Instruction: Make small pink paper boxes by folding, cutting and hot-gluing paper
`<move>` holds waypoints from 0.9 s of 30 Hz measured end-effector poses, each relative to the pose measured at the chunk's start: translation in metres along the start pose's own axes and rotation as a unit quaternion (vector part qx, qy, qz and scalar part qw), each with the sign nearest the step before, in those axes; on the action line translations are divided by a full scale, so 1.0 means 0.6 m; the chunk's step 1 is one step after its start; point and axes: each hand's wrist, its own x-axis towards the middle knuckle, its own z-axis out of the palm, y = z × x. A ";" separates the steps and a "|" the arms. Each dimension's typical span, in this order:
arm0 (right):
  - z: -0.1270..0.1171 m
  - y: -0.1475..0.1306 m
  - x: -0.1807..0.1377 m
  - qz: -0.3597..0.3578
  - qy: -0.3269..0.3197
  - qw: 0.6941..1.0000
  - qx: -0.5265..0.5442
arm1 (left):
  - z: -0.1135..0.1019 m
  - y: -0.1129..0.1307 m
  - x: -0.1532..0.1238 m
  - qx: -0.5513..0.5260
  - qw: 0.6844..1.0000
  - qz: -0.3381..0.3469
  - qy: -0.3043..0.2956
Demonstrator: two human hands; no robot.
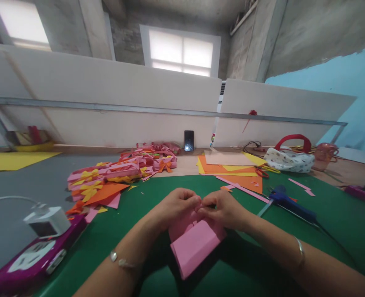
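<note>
A folded pink paper piece (pixel 195 245) lies on the green mat (pixel 294 243) in front of me. My left hand (pixel 178 205) and my right hand (pixel 222 208) meet above its far edge, fingers curled and pinching the pink paper between them. Both wrists wear thin bracelets.
A pile of pink boxes with yellow and orange bows (pixel 123 171) sits at the back left. Orange and yellow paper sheets (pixel 232 167) and scissors (pixel 263 172) lie behind. A blue glue gun (pixel 289 202) is at the right, a purple power strip (pixel 36 255) at the left, a phone (pixel 188 140) against the wall.
</note>
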 end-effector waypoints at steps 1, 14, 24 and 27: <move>-0.001 0.000 -0.003 0.007 0.003 1.000 0.017 | 0.001 -0.001 0.001 -0.020 1.000 -0.011 0.000; -0.017 0.009 -0.037 0.106 0.016 0.991 0.083 | 0.000 -0.008 0.001 -0.011 0.997 0.001 -0.082; -0.201 0.192 -0.168 0.278 0.147 0.839 -0.444 | 0.007 -0.006 0.002 -0.024 0.994 -0.086 -0.061; -0.202 0.209 -0.175 0.272 0.139 0.838 -0.452 | 0.008 -0.020 0.006 -0.031 0.996 -0.060 -0.053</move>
